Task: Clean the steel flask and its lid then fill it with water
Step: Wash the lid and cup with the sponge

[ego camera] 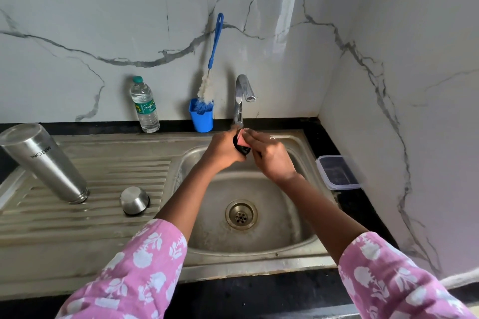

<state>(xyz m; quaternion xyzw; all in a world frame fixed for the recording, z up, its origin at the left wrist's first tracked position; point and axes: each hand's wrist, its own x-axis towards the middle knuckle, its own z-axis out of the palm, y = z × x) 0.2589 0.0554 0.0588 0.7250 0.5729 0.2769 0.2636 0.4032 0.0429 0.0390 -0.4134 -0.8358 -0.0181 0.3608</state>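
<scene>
Both hands meet over the sink basin at about 12 o'clock from the drain, just below the base of the chrome tap. The left hand has its fingers curled round a small black lid piece, most of which is hidden in the grip; the right hand pinches a pink sponge between thumb and fingertips and holds it against the top of that piece. No water can be made out at the spout.

The steel flask stands mouth-down on the ribbed drainboard at 9 o'clock from the hands, well apart from them; the steel outer cap sits rim-down just beside it, toward the basin.

Along the marble-patterned wall at 11 o'clock stand a clear plastic water bottle with a green label and a blue cup; a blue-handled bottle brush stands in the cup, its handle leaning on the wall. A lidded plastic container lies on the black counter at 3 o'clock from the hands, against the side wall. Pink floral sleeves cover both forearms near the bottom edge.
</scene>
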